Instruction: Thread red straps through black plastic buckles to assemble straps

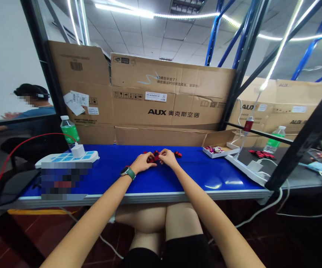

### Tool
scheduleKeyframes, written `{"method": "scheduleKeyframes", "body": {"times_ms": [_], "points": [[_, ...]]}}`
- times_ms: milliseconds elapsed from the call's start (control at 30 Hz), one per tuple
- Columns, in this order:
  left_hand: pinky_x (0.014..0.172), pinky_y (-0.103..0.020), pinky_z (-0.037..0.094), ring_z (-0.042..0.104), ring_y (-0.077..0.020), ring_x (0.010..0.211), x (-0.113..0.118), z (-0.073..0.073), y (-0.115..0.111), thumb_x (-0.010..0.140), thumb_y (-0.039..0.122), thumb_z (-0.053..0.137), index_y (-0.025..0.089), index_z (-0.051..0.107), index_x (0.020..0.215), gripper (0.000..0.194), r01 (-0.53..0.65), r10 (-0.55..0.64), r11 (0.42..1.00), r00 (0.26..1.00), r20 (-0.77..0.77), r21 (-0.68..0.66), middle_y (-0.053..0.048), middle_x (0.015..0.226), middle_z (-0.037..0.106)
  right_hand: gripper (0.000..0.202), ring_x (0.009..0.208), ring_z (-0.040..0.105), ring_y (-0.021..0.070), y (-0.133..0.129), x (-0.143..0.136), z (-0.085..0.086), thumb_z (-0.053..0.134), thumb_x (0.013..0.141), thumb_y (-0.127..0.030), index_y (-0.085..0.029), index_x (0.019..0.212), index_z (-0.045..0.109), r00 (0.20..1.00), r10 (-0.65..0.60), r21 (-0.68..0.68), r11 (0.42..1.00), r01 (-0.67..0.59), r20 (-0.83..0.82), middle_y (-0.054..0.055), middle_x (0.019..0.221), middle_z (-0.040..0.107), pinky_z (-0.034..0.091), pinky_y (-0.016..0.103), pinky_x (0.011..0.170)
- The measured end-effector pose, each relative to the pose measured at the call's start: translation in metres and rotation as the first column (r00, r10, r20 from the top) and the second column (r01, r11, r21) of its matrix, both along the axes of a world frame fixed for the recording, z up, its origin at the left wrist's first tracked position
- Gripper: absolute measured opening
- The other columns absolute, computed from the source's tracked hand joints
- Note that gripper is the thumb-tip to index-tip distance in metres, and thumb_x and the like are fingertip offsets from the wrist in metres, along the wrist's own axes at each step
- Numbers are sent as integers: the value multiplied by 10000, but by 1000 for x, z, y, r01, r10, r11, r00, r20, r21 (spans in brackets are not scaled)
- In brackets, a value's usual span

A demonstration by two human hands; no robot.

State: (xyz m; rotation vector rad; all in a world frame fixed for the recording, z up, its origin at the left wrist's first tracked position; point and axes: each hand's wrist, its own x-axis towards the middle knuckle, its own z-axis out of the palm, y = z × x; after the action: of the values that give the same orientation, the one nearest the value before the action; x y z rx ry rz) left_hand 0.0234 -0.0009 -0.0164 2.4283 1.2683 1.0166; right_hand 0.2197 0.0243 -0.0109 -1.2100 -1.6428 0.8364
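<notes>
At the middle of the blue tabletop, my two hands meet over a small red-and-black piece [154, 158] whose exact kind is too small to tell. My left hand [142, 162], with a watch [127, 171] on its wrist, curls thumb and fingers around the piece's left side. From the other side, my right hand [168, 158] pinches at its right end; the fingertips partly hide it. Just right of my right hand lies another red-and-black piece [178, 154]. A bit of red also shows beside my left wrist.
Cardboard panels [172, 96] stand behind the blue table [200, 175]. A power strip [66, 159] and a green-labelled bottle [69, 130] are at left. At right are an open box [220, 150] of small parts, a second power strip [246, 170] and a dark post. People sit on both sides.
</notes>
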Motion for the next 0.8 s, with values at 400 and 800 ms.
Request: {"method": "scheduleKeyframes", "body": {"times_ms": [400,800], "points": [[906,-333,519,698,-229,954,-9,-2,11,880,262,621,203,747,1019,196,68,-57,990,995,-84,127,-84,1024,752,182,832,704,200,10,18,5,584,782,-179,-173,912,711,947,-312,400,879,260,72,60,867,744,537,302,835],[736,-280,570,738,-192,790,-4,2,11,848,218,600,195,669,1005,173,-90,44,990,932,359,112,-39,861,770,223,858,719,196,-1,-5,1,617,867,-174,-195,1054,737,983,35,549,826,-130,179,66,950,767,544,300,828]]}}
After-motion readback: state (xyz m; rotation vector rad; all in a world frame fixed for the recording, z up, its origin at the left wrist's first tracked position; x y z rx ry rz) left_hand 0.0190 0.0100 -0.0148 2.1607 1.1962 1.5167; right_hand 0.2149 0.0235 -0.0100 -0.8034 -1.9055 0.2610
